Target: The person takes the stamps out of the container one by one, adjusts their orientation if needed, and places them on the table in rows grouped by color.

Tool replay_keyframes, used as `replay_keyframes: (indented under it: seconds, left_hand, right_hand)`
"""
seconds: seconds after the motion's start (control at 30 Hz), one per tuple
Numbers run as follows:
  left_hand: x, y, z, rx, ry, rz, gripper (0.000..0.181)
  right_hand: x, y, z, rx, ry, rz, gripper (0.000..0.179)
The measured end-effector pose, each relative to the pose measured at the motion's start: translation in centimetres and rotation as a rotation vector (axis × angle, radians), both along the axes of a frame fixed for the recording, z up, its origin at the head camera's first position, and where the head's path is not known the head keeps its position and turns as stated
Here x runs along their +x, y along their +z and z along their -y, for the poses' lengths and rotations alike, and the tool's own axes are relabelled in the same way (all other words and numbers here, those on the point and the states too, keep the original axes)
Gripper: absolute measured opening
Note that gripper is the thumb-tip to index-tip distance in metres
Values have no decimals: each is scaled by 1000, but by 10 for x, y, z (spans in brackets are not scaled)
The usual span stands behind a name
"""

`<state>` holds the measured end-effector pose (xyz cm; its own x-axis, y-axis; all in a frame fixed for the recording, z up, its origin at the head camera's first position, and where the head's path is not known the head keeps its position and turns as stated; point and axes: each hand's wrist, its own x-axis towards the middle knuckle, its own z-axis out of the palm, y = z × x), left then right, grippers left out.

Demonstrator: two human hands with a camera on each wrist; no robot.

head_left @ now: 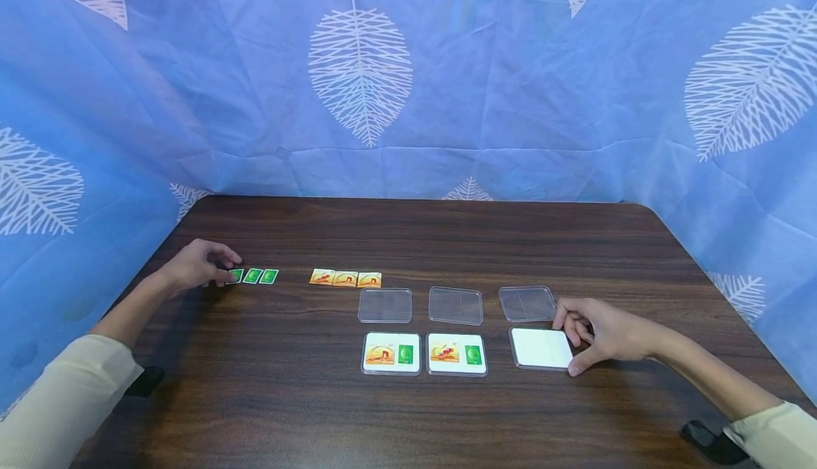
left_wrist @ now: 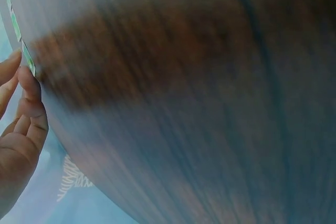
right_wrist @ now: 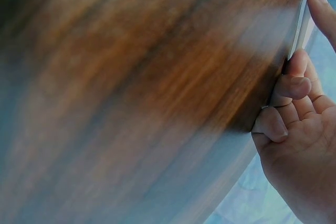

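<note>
At the table's left side my left hand [head_left: 194, 267] pinches the edge of the leftmost green stamp [head_left: 237, 275], the end one in a row of three. The left wrist view shows the fingertips right at the edge of this green stamp [left_wrist: 28, 60]. On the right, my right hand [head_left: 609, 330] holds a clear plastic case base [head_left: 541, 367] by its right side, thumb at the near corner and forefinger at the far one. A blank white card [head_left: 541, 348] lies in that base. In the right wrist view, the other fingers of this hand [right_wrist: 304, 98] are curled inward.
Three orange stamps [head_left: 345, 279] lie in a row at centre. Three clear lids [head_left: 385, 306] line up in front of them. Two cases, a left one [head_left: 391, 372] and a middle one [head_left: 456, 372], each hold a white card with an orange and a green stamp.
</note>
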<state>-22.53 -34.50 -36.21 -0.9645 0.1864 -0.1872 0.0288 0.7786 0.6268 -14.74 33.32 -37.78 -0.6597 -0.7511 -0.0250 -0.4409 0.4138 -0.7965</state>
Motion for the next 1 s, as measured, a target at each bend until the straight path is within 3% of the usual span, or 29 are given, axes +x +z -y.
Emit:
replay_keyframes:
  seconds: [0.23, 0.43, 0.73, 1.0]
  left_hand:
    - [2, 4, 2, 12, 16, -4, 34]
    - [4, 9, -2, 14, 0, -56, 34]
    - [10, 20, -21, 105, -89, -73, 33]
    - [18, 23, -53, 59, -176, -133, 27]
  right_hand:
    - [0, 1, 0, -1, -1, 7, 41]
    - [-1, 1, -1, -2, -1, 11, 42]
    - [-1, 1, 0, 2, 8, 19, 42]
    - [-1, 1, -1, 9, 8, 1, 44]
